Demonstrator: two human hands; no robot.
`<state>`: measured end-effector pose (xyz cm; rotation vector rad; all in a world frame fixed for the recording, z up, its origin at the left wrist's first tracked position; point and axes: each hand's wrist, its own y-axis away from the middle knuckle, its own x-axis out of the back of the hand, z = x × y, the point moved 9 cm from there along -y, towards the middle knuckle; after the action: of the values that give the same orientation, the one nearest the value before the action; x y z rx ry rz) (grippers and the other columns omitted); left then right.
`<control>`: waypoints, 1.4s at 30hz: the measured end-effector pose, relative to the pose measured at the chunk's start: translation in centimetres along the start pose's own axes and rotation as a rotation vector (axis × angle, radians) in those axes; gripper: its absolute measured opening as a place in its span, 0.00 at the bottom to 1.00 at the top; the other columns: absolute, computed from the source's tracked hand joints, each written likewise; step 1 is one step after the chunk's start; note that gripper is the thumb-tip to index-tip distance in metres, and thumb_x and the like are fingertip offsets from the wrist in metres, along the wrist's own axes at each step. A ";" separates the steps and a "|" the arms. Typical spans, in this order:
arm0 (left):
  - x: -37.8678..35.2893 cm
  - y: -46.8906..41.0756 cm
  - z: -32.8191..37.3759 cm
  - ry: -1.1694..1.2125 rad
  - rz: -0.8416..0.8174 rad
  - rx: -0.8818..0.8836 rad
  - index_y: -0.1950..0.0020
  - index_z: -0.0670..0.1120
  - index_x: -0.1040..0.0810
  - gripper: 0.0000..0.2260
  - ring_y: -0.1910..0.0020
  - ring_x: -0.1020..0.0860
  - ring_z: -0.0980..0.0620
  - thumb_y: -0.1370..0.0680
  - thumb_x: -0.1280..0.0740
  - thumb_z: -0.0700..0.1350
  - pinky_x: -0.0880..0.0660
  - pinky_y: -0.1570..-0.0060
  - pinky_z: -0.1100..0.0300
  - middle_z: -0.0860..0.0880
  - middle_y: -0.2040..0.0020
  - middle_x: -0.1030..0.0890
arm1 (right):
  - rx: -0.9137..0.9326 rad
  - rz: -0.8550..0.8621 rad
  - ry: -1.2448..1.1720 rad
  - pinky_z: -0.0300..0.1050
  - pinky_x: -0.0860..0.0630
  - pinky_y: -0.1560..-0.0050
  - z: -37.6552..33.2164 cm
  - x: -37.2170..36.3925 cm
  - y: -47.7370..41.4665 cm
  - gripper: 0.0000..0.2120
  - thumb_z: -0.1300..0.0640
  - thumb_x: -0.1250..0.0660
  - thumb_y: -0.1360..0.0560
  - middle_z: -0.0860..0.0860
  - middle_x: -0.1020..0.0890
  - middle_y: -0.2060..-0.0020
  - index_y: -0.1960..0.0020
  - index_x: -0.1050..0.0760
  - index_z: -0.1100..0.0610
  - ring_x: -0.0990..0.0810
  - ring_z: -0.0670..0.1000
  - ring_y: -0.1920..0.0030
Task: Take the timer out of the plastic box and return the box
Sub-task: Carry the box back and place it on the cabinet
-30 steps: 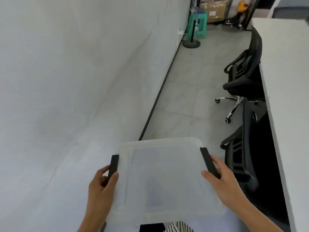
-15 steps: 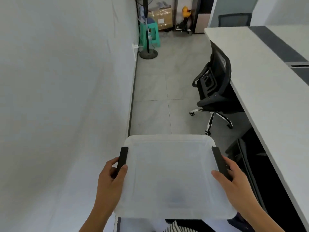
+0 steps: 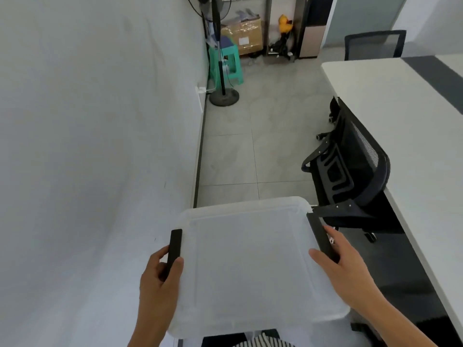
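Note:
I hold a translucent plastic box with its lid on, level in front of my body above the floor. A black latch sits on each short side. My left hand grips the left latch and side, thumb on top of the lid. My right hand grips the right latch in the same way. The lid is cloudy and no timer can be made out inside.
A white wall runs close on my left. A long white desk stands on the right with a black office chair pushed against it. A fan stand, green stool and cardboard box sit at the far end.
The view has swung to the right: the desk and chair now fill more of the right side and the far end of the room shows. Both hands keep the same grip on the box.

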<state>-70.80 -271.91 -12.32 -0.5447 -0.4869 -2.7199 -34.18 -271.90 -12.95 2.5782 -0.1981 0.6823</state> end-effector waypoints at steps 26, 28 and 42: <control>-29.7 -62.1 32.1 -0.064 -0.267 -0.116 0.37 0.47 0.27 0.14 0.67 0.25 0.52 0.23 0.36 0.44 0.31 0.67 0.63 0.48 0.65 0.23 | -0.183 0.266 -0.078 0.55 0.21 0.53 -23.5 6.6 -59.4 0.27 0.53 0.32 0.26 0.47 0.19 0.55 0.29 0.35 0.48 0.19 0.54 0.54; -33.0 -66.3 34.7 -0.081 -0.266 -0.102 0.36 0.47 0.28 0.15 0.67 0.25 0.50 0.23 0.36 0.45 0.30 0.67 0.62 0.46 0.64 0.22 | -0.186 0.241 -0.079 0.54 0.21 0.54 -25.4 8.5 -65.5 0.27 0.53 0.32 0.25 0.50 0.19 0.54 0.28 0.35 0.49 0.18 0.57 0.53; -46.5 -93.2 48.9 -0.011 -0.132 -0.027 0.40 0.49 0.27 0.12 0.69 0.29 0.49 0.23 0.36 0.43 0.31 0.67 0.59 0.43 0.67 0.25 | -0.103 0.121 0.004 0.55 0.21 0.54 -41.1 14.6 -100.7 0.25 0.53 0.32 0.25 0.55 0.17 0.54 0.30 0.34 0.45 0.18 0.59 0.54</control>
<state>-49.86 -158.80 -13.91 -0.5531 -0.5059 -2.8538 -14.09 -163.98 -14.10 2.4819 -0.3812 0.7015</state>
